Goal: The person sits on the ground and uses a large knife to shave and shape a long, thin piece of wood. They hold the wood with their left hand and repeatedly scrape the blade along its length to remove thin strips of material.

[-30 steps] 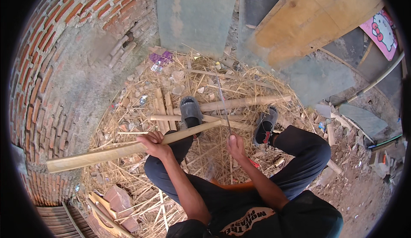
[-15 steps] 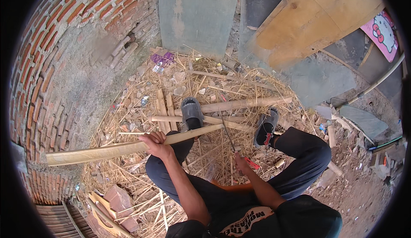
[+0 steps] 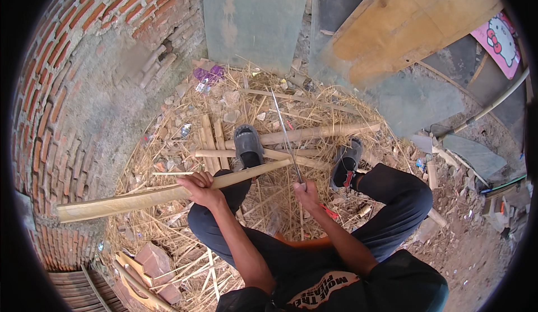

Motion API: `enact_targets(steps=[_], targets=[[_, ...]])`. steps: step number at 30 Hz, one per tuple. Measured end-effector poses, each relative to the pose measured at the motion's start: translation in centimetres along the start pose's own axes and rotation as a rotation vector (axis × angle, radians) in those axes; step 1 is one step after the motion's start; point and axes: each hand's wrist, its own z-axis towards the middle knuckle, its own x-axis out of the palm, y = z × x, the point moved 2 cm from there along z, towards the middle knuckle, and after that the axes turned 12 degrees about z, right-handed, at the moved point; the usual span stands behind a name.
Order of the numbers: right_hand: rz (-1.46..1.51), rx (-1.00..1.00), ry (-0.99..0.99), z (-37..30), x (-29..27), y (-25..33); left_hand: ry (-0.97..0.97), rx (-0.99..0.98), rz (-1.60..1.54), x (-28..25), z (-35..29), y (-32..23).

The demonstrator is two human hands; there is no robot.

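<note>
One split-bamboo strip [image 3: 129, 202] slants across the left shin just behind the left sandal [image 3: 247, 140], its wide end well to the sandal's left and its narrow end near, to the right. The left hand [image 3: 202, 190], left of the sandal and nearer the body, is clamped around the strip. The right hand [image 3: 307, 195], on the sandal's right, grips one long, thin blade [image 3: 284, 130] by its handle; the blade passes by the narrow end, but whether they touch I cannot tell. The two hands are well apart.

For clean blade work at that end, a firm left grip seems wise, with the strip braced on the leg so the tip doesn't wobble. Short, controlled strokes, angled away from the left hand, both shins and both sandals, look safest; with the tip unsupported, heavy force could make it spring.

Outward from there: one thick pole [image 3: 336, 132] reaches rightward from the left sandal, two short slats [image 3: 214, 138] lie just left of it, and one right sandal [image 3: 354, 149] stands to its right. One purple wrapper [image 3: 208, 74] lies beyond it, to the left. Straw around the sandal is too tangled to count.
</note>
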Motion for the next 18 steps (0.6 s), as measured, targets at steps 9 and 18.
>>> enact_targets(steps=[9,18], targets=[[-0.489,0.409,-0.141,-7.6,-10.3,-20.8,0.009,-0.028,0.104,0.5,-1.4,1.3],[0.364,1.007,0.05,-7.0,-7.8,-16.5,0.068,-0.041,0.043,0.2,-0.6,-0.6]])
